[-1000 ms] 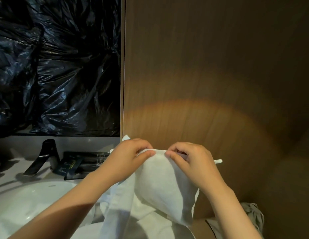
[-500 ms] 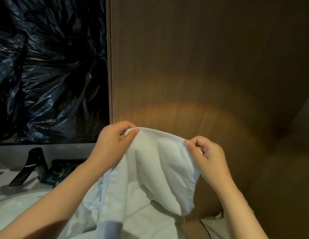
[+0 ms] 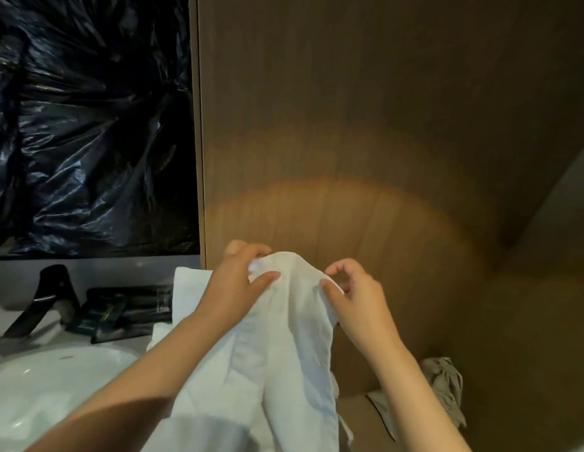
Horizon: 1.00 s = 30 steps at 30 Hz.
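The left hand [image 3: 241,282] and right hand [image 3: 356,295] are showing bare. The left forearm [image 3: 137,386] is showing uncovered at seven o'clock, and the right forearm [image 3: 411,386] at five.

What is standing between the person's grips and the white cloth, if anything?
Nothing visible does. The left grip pinches the top edge of the white cloth, and the right grip pinches the same edge just to its right. Both touch the cloth directly, in front of the wooden wall panel.

My left hand [image 3: 238,282] and right hand [image 3: 352,295] drawn close again after spreading wide half second ago. White cloth [image 3: 297,337] top edge, stretched broad then, now bunched into narrow hump between my pinches.
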### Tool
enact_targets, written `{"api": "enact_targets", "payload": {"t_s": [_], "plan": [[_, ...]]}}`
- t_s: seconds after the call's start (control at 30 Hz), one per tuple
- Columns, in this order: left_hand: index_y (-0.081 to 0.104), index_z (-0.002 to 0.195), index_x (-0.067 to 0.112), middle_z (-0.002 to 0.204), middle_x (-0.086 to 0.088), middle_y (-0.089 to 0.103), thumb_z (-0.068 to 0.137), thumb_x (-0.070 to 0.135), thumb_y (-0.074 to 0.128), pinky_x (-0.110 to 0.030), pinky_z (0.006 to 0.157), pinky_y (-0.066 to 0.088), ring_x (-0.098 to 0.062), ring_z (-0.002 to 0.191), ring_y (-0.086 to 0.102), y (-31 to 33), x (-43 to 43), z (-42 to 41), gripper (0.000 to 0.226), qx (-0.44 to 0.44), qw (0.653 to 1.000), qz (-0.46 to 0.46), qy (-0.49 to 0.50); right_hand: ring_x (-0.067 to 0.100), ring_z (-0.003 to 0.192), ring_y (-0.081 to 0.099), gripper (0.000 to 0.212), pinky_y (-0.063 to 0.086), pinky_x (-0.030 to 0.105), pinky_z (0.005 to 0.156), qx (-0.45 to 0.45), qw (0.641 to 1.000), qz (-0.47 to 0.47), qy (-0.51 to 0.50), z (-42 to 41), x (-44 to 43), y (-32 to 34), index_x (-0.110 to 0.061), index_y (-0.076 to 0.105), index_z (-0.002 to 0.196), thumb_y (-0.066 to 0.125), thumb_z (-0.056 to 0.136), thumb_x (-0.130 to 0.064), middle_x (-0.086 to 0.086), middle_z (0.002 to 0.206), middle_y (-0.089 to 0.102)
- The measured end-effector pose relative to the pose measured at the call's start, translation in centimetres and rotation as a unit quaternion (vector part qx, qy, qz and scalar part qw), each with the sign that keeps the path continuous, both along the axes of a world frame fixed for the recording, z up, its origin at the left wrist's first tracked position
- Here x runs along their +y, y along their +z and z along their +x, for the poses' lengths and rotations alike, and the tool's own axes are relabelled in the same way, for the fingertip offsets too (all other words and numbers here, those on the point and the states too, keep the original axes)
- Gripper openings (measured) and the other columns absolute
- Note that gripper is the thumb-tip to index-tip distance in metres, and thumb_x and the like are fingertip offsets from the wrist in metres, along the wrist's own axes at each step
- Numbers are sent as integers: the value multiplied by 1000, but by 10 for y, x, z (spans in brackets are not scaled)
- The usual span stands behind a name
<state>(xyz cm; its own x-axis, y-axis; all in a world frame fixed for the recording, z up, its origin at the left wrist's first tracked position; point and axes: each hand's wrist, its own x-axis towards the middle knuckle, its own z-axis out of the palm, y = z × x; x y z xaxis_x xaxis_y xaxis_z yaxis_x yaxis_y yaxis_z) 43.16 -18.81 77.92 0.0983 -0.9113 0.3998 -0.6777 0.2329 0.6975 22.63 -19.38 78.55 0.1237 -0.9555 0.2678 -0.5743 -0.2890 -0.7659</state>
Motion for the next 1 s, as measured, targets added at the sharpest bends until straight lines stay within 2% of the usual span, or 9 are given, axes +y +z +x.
{"api": "enact_targets", "payload": {"t_s": [0.13, 0.3, 0.37, 0.47, 0.63, 0.73, 0.87, 0.93, 1.0], "plan": [[52, 116, 29, 112, 8, 46, 78, 27, 79, -1, 65, 38, 1, 80, 51, -33, 27, -1, 47, 93, 991, 33, 93, 2, 67, 63, 12, 44, 11, 51, -27, 997, 54, 43, 3, 14, -26, -40, 54, 95, 55, 98, -29, -13, 87, 64], [57, 93, 30, 91, 10, 62, 69, 27, 86, -18, 66, 46, -5, 84, 62, -48, 53, 6, 39, 331, 922, 98, 175, 13, 60, 69, 16, 46, 14, 55, -83, 989, 94, 81, 11, 23, -32, -22, 69, 89, 56, 98, -19, 0, 87, 68], [65, 90, 25, 89, 1, 68, 71, 20, 84, -28, 72, 55, -14, 84, 67, -52, 59, 10, 28, 377, 902, 118, 175, 12, 60, 69, 14, 46, 14, 55, -95, 985, 104, 95, 15, 25, -32, -22, 71, 89, 59, 96, -18, 8, 83, 69], [71, 91, 18, 93, -4, 73, 75, 8, 80, -30, 76, 57, -20, 86, 71, -51, 69, 14, 21, 442, 875, 130, 150, 11, 61, 69, 8, 46, 13, 56, -111, 980, 120, 110, 20, 27, -31, -25, 72, 96, 67, 91, -20, 19, 76, 66], [72, 100, 9, 100, -10, 74, 79, 1, 73, -36, 90, 54, -23, 95, 71, -49, 81, 16, 22, 539, 824, 131, 116, 21, 82, 72, 35, 53, 21, 68, -136, 954, 197, 180, 23, 29, -32, -24, 69, 114, 77, 82, -14, 4, 91, 74], [69, 100, -3, 97, -19, 73, 82, 1, 70, -37, 91, 53, -29, 95, 71, -50, 88, 15, 18, 601, 783, 119, 107, 15, 78, 71, 20, 50, 20, 65, -143, 957, 165, 191, 26, 31, -32, -20, 72, 104, 67, 89, -8, 4, 82, 75], [71, 97, 2, 89, -15, 75, 82, 7, 72, -29, 77, 60, -27, 87, 73, -50, 93, 16, 16, 545, 826, 100, 99, 11, 68, 66, 16, 50, 18, 66, -88, 975, 77, 187, 30, 33, -30, -23, 75, 77, 68, 91, -18, -1, 70, 70], [71, 93, 4, 82, -12, 75, 82, 7, 72, -24, 68, 59, -23, 79, 73, -46, 94, 16, 11, 510, 850, 79, 107, 13, 73, 64, 10, 51, 25, 69, -55, 983, 34, 171, 31, 34, -28, -27, 76, 77, 72, 87, -24, -8, 74, 69], [72, 90, 6, 79, -11, 75, 84, 3, 69, -20, 64, 57, -19, 72, 72, -38, 94, 15, 8, 486, 868, 52, 91, 11, 82, 59, 4, 47, 18, 69, -38, 987, -25, 154, 33, 35, -24, -31, 77, 78, 76, 81, -30, -13, 82, 61]]}}
